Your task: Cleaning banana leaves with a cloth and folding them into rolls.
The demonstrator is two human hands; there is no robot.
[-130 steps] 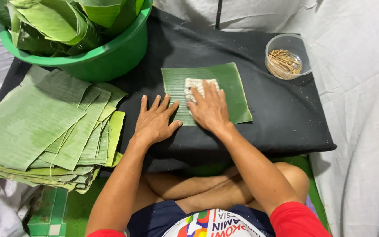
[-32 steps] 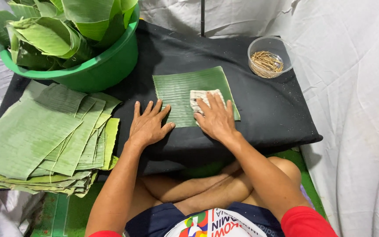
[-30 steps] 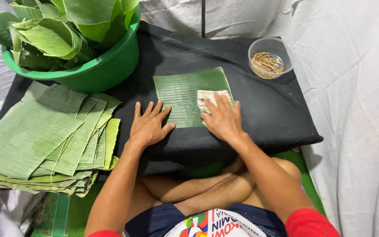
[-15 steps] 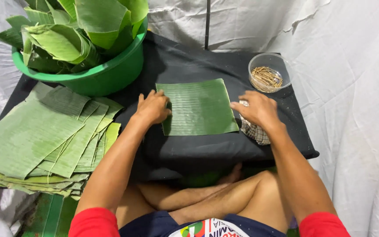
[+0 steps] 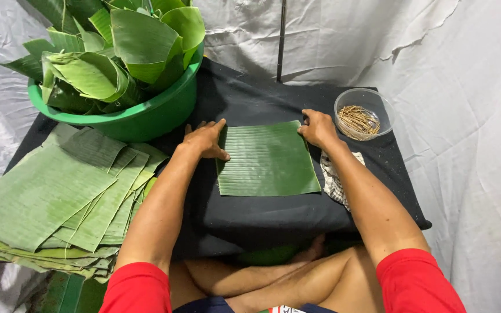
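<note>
the left hand point(image 5: 205, 139) lies flat with fingers spread on the left edge of the single cut banana leaf square point(image 5: 267, 159), and the right hand point(image 5: 318, 127) pinches its upper right corner, fingers curled; the leaf sits between both hands, about equally near, ribs running left to right. one checked cloth point(image 5: 334, 177) lies right of the leaf, one clear bowl of sticks point(image 5: 362, 115) beyond it, one green basin point(image 5: 124, 116) and one leaf stack point(image 5: 59, 197) to the leaf's left.
</note>
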